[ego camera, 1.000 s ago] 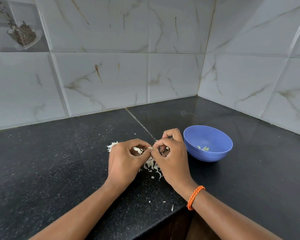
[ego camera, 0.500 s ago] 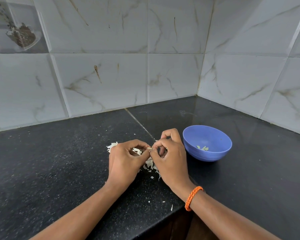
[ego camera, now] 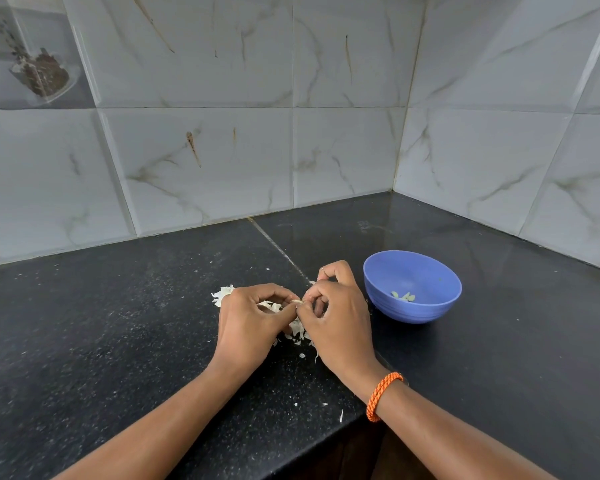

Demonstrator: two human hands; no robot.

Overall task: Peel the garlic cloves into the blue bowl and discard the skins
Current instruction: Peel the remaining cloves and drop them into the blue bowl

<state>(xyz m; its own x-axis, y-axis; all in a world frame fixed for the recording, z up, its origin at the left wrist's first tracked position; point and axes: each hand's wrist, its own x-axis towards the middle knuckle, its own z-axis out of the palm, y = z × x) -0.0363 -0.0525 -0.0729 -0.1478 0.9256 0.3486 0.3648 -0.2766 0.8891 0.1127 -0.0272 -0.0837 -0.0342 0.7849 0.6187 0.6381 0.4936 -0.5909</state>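
My left hand and my right hand meet over the black counter, both pinching one small pale garlic clove between fingertips. Most of the clove is hidden by my fingers. White garlic skins lie in a heap under and between the hands, with more showing behind my left hand. The blue bowl stands just right of my right hand and holds a few peeled cloves on its bottom.
The black granite counter fills a corner between two tiled walls. Its front edge runs close below my wrists. Small skin flakes are scattered near that edge. An orange band is on my right wrist.
Almost nothing differs. Both hands stay pinched together on the clove at the same spot, with only slight finger shifts.
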